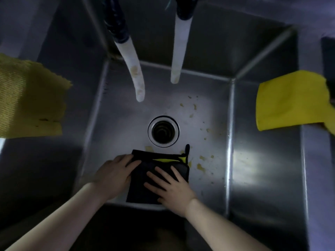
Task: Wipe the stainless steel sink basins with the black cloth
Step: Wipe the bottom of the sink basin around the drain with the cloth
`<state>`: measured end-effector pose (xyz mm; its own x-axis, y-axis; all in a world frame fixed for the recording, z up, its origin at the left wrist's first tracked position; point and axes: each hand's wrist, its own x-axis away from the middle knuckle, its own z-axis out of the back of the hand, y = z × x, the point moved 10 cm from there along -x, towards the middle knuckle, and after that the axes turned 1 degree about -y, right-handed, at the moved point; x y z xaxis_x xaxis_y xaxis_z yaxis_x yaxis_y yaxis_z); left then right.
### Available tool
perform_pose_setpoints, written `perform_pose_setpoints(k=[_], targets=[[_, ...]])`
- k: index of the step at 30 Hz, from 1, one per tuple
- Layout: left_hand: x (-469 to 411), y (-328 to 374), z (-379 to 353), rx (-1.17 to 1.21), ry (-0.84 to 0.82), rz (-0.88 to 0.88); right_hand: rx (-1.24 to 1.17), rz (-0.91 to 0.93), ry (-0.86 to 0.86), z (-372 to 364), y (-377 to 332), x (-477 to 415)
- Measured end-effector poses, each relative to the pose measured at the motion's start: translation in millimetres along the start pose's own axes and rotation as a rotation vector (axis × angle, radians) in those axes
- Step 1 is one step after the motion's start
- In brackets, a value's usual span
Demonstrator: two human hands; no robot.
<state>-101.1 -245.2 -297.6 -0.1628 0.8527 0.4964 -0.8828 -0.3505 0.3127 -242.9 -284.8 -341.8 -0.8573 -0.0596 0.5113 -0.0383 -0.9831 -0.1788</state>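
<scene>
Dim light fell on a deep stainless steel sink basin [253, 160], its walls sloping down to a flat floor with a round, ringed drain opening [163, 131] at the middle. Two white plastic hoses with black upper sleeves hung down from above: the left hose [133, 69] curved and reached lower, the right hose [179, 49] hung straighter, and both ended above the floor behind the drain. Small yellowish food scraps [200, 166] lay scattered on the floor to the right of the drain. A dull yellow textured cloth [30, 100] draped over the left rim, and a bright yellow smooth cloth [288, 100] draped over the right rim.

On the basin floor, just in front of the drain, lay the folded black cloth with a yellow inner edge [145, 185]. The left hand [113, 175] rested at the cloth's left edge, its fingers curled over that edge and gripping it. The right hand [170, 187] lay flat on top of the cloth, fingers spread and extended, pressing down without closing on anything. Both bare forearms reached in from the near side.
</scene>
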Motion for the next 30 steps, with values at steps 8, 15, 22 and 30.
perform_pose_setpoints(k=[8,15,22,30], targets=[[-27.9,35.3,7.0,0.038,0.054,-0.011,-0.014,-0.124,-0.036,-19.5,47.0,72.4],[-46.1,36.6,3.4,-0.047,-0.019,0.071,-0.179,-0.392,0.079,7.1,95.3,52.3],[-56.7,43.5,4.5,0.015,0.038,0.057,-0.280,-0.684,0.146,44.9,187.5,22.2],[-49.8,61.8,-1.9,-0.006,0.017,0.093,-0.465,-0.845,0.041,10.4,142.4,55.3]])
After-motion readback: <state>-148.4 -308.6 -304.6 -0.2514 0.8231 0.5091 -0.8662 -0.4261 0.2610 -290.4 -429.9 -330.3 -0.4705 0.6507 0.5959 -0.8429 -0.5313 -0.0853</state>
